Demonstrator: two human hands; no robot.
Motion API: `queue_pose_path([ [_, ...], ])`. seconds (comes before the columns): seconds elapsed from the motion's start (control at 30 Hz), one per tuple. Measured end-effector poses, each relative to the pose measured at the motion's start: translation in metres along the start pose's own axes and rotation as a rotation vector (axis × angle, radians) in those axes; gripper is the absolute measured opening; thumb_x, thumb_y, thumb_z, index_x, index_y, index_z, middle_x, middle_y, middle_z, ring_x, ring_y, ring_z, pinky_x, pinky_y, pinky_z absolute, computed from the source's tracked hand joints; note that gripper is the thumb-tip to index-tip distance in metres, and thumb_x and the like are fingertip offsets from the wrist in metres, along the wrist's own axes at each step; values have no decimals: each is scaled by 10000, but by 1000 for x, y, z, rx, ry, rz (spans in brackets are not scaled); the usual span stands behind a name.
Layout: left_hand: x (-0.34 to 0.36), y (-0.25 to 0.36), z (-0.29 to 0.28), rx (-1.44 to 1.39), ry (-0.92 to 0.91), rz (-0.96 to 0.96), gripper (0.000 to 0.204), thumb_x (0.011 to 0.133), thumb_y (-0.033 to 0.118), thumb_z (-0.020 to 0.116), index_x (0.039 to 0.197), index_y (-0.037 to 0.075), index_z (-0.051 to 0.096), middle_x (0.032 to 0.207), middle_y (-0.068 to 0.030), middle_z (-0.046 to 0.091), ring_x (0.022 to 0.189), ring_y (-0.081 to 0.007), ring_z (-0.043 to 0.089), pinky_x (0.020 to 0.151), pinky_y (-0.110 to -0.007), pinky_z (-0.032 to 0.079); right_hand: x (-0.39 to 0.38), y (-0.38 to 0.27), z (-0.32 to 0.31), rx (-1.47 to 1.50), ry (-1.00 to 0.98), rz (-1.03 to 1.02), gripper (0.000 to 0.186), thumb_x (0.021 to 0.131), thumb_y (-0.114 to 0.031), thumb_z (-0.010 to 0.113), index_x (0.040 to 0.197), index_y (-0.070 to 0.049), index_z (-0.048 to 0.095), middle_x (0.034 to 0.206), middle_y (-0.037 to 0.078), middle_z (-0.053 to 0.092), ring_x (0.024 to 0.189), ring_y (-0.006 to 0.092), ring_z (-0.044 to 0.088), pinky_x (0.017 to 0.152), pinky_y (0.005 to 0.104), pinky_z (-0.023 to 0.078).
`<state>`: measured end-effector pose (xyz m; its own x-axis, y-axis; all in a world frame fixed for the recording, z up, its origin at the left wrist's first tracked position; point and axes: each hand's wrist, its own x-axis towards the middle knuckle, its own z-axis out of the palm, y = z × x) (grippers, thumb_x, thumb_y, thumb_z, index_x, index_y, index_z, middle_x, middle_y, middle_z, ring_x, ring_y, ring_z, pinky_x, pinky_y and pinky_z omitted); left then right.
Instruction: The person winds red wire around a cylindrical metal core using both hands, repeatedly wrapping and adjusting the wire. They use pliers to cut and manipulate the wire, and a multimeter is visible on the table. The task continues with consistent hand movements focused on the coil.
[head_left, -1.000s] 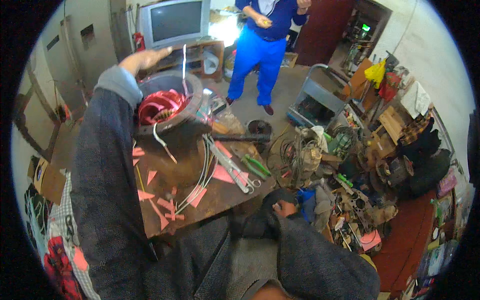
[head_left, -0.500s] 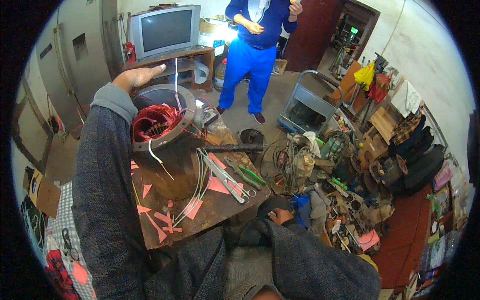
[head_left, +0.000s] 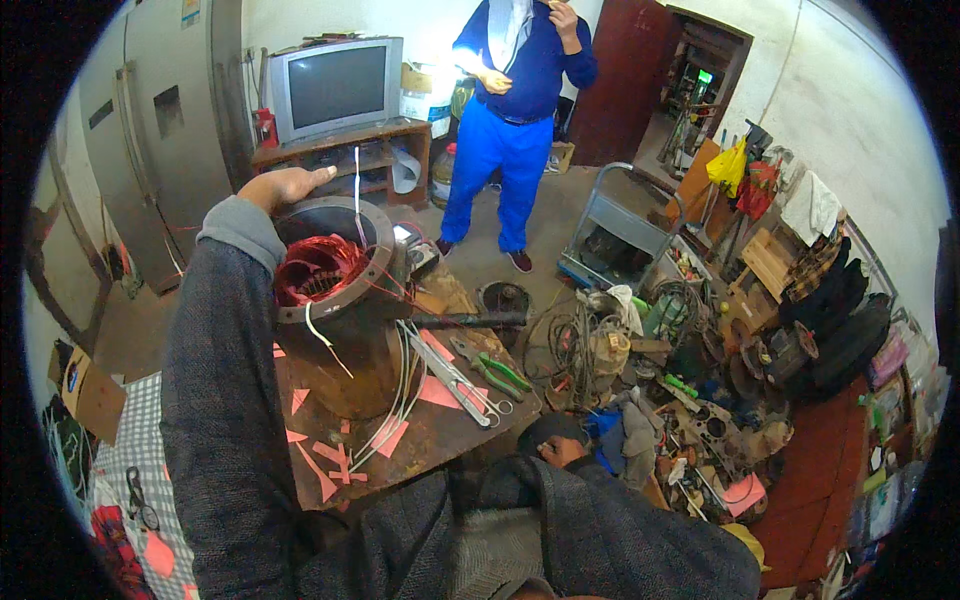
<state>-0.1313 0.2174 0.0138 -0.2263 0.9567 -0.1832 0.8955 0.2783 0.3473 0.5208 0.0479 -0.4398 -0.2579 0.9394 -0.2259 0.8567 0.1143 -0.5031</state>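
My left hand (head_left: 292, 185) rests on the far rim of a grey metal motor housing (head_left: 378, 255), fingers stretched out and holding nothing. Red copper windings (head_left: 318, 268) fill the housing's open end. One white-sleeved lead (head_left: 358, 190) stands up from it, and another white lead (head_left: 325, 338) hangs over the near side. Low at the middle, my right hand (head_left: 564, 451) lies on a dark rounded surface, fingers loosely bent, with nothing visible in it. Between the hands, on the wooden table (head_left: 415, 452), lie long scissors (head_left: 462, 388), green-handled pliers (head_left: 495, 368) and thin white sleeves (head_left: 400, 400).
Pink paper pieces (head_left: 392, 437) are scattered on the table. A person (head_left: 512, 120) in blue trousers stands beyond it. Cables (head_left: 570, 335), metal parts and a hand truck (head_left: 615, 225) crowd the floor at right. A television (head_left: 340, 88) stands behind the housing.
My view has shifted slightly, moving the table and housing a little right and down. My left hand stays on the rim. The standing person's raised hand is nearer their head.
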Motion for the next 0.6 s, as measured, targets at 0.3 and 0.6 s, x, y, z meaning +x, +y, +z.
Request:
queue_pose_path([
  [0.3,-51,34,-65,183,314,134,1075,947,837,312,1420,-102,534,1491,-344,481,1410,-433,462,1193,-530,334,6,22,16,-69,62,-88,485,930,-511,670,1111,-68,750,953,228,747,902,426,719,793,530,581],
  [0.6,-138,130,-232,78,886,713,752,997,669,405,1339,10,525,1384,-235,481,1259,-371,463,1060,-476,347,19,32,22,34,-37,-140,482,933,-510,652,1127,-79,749,1024,228,744,933,426,711,818,537,567],
])
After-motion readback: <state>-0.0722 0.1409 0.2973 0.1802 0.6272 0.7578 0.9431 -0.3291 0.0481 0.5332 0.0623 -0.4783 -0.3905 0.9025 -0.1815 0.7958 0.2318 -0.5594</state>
